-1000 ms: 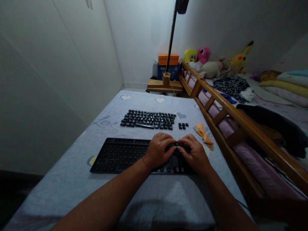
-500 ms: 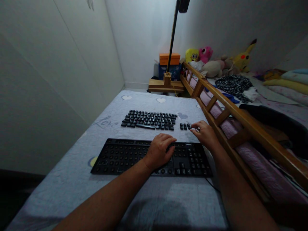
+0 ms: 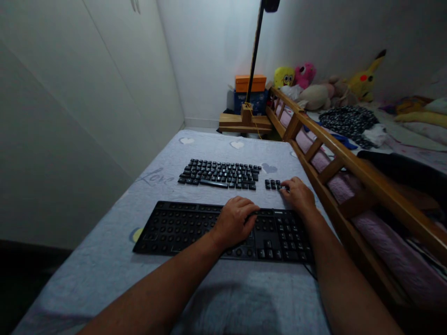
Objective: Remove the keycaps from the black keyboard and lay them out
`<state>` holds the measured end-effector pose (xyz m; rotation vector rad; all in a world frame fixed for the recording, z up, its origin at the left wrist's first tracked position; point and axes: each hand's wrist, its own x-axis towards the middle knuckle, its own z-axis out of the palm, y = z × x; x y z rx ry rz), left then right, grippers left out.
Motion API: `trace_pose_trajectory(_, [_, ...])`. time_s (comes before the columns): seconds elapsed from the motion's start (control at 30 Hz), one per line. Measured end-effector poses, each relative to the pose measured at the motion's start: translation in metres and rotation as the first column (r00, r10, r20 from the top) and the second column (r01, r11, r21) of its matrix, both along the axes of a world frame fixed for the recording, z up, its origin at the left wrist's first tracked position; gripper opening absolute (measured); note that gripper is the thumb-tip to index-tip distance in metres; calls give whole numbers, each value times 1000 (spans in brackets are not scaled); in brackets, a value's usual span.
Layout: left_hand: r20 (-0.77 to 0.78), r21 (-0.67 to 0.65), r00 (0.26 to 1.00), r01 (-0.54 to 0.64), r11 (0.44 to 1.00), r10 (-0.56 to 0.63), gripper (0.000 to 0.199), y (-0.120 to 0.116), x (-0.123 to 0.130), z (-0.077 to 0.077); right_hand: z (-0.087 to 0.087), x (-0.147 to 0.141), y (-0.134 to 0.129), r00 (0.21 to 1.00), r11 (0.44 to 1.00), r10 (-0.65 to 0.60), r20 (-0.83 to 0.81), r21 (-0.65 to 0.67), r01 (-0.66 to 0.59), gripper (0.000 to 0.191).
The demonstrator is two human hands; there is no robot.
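A black keyboard lies flat on the cloth in front of me. Most of its left and middle part shows bare switch sockets, while the number pad still carries its keys. My left hand rests on the keyboard's middle, fingers curled over the far edge and thumb bent beside them. Beyond it, loose black keycaps are laid out in keyboard order, with a long space bar in front. My right hand pinches at the right end of a small keycap group; what its fingertips hold is hidden.
Pale blue cloth with hearts covers the surface. A wooden bed rail runs close along the right, with plush toys behind it. At the far end stand a lamp pole on a wooden base and an orange box.
My right hand has turned and lowered onto the small keycap group; the thin light tool seen at its fingers is now out of sight. My left hand stays on the keyboard. The view shifted slightly.
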<state>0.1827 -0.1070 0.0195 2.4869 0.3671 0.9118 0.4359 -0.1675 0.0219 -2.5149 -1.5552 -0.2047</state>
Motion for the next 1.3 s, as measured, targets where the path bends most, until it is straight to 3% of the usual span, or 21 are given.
trace_pose_trajectory(0.87, [-20, 4, 1000, 20, 1000, -19, 15, 0, 0, -1, -9, 7, 4, 1000, 1000, 26, 13, 16, -27, 21])
trace_pose_trajectory(1.3, [-24, 3, 1000, 20, 1000, -20, 15, 0, 0, -2, 5, 7, -4, 1000, 990, 9, -26, 139, -5, 20])
